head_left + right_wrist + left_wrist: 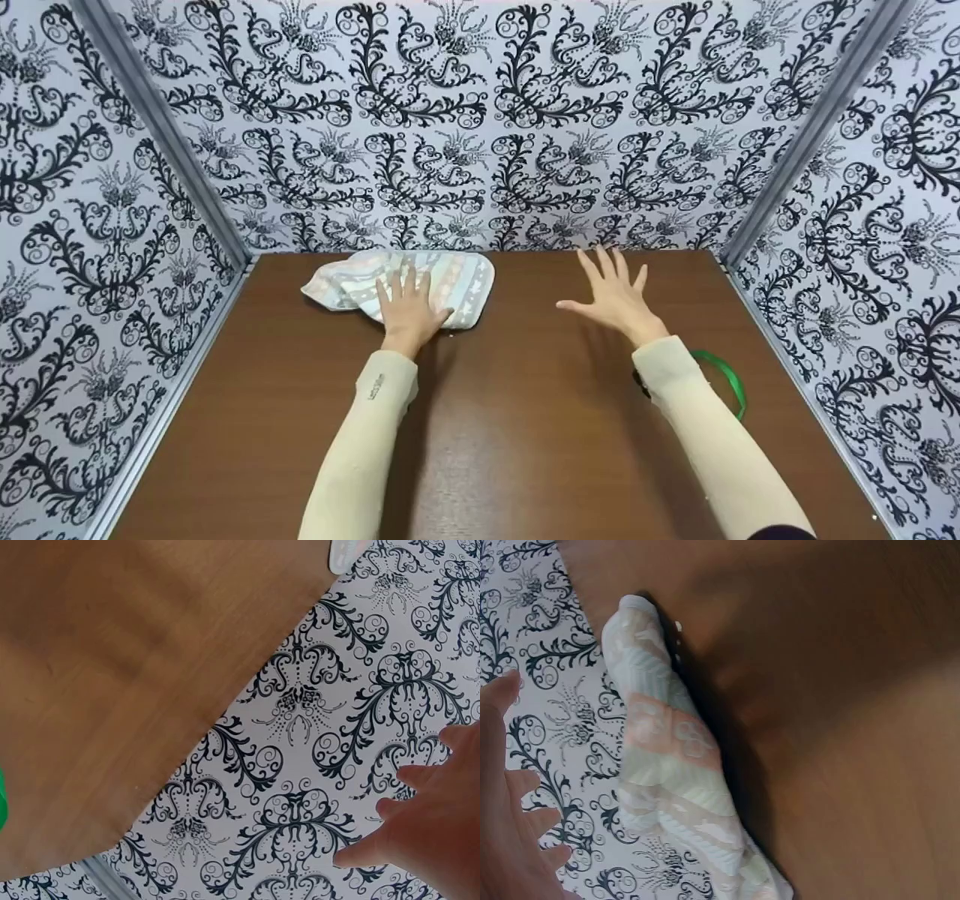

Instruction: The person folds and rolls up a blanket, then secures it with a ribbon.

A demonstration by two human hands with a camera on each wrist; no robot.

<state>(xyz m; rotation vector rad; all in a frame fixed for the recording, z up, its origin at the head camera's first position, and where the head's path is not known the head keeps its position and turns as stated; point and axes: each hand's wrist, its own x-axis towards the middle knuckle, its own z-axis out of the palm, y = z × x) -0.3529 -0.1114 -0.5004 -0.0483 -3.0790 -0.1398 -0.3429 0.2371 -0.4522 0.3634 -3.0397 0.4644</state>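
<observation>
A quilted-looking cloth [469, 289] with pastel stripes and small pale prints lies at the back left of the table, its left end bunched. My left hand [409, 311] is over it in the head view, fingers straight and spread. The left wrist view shows that hand apart from the cloth [667, 750], with nothing in its grasp. My right hand [619, 300] hovers at the back right, fingers splayed and holding nothing. The right wrist view shows those spread fingers against the patterned wall, while a corner of the cloth [343, 555] appears at the top.
A green band [731, 379] lies on the right side of the brown table [510, 435], partly hidden by my right forearm. Patterned panels [480, 150] wall in the back and both sides. Grey metal posts [817, 135] stand at the back corners.
</observation>
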